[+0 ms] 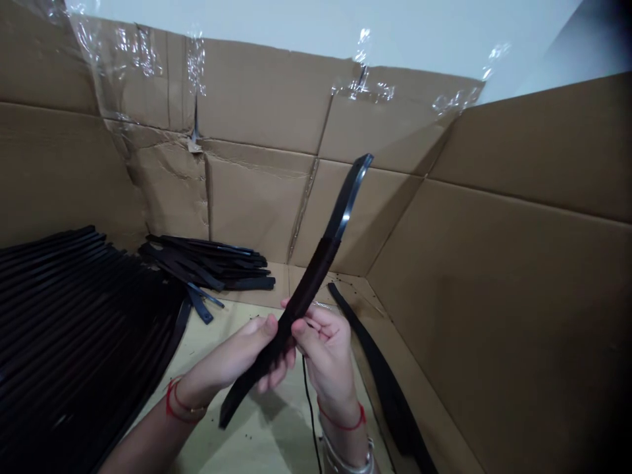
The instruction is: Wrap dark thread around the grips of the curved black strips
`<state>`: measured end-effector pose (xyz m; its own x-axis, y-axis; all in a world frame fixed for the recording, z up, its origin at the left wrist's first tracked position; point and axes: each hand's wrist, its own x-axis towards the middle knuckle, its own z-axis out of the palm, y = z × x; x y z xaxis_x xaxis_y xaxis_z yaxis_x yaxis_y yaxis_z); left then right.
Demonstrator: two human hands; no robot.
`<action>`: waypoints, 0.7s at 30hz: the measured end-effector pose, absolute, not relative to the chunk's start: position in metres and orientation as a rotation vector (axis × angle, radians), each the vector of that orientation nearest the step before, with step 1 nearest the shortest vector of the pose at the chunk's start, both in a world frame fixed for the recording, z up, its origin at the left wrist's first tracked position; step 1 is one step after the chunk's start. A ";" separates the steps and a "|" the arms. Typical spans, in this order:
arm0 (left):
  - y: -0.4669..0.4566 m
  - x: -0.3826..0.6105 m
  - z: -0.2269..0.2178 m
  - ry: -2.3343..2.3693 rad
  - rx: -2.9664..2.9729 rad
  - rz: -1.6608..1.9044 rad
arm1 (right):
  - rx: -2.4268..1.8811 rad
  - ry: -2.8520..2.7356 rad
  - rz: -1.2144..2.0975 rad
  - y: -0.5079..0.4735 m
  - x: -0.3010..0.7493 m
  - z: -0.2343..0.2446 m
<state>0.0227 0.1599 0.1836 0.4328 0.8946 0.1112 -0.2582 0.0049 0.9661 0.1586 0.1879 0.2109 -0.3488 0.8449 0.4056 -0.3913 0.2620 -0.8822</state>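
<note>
A long, slightly curved black strap (pixel 311 276) is held up at a slant in front of me, with a dark brown wrapped section around its middle and a shiny bare upper end. My left hand (pixel 257 349) is closed around its lower part, thumb on top and fingers underneath. Against the strap's right side, my right hand (pixel 323 342) is closed, with the thumb pressed near the wrapping's lower end. A thin black cord (pixel 310 408) hangs below my right hand; its upper end is hidden behind the fingers.
Many dark strips (pixel 74 329) lie in rows at left. A smaller pile of black strips (pixel 212 260) sits at the back. Another long curved black strip (pixel 380 368) lies at right. Taped cardboard walls (pixel 257 99) surround the pale work surface (pixel 222 401).
</note>
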 end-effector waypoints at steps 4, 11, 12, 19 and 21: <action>0.156 0.030 0.191 1.161 1.554 1.482 | -0.597 -1.328 1.089 0.190 0.154 0.213; 0.155 0.020 0.193 0.695 0.998 0.980 | -0.495 -1.502 1.277 0.194 0.157 0.218; 0.158 0.020 0.192 0.693 1.024 0.996 | -0.509 -1.491 1.215 0.194 0.156 0.219; 0.165 0.022 0.187 0.927 1.064 1.269 | -0.476 -1.416 1.374 0.206 0.149 0.214; 0.163 0.023 0.187 0.666 0.961 0.962 | -0.412 -1.440 1.485 0.207 0.150 0.212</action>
<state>0.0231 0.1629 0.1866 0.4363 0.8979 -0.0586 -0.3710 0.2388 0.8974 0.1503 0.2073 0.2119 -0.4548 0.8064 0.3780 -0.4024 0.1926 -0.8950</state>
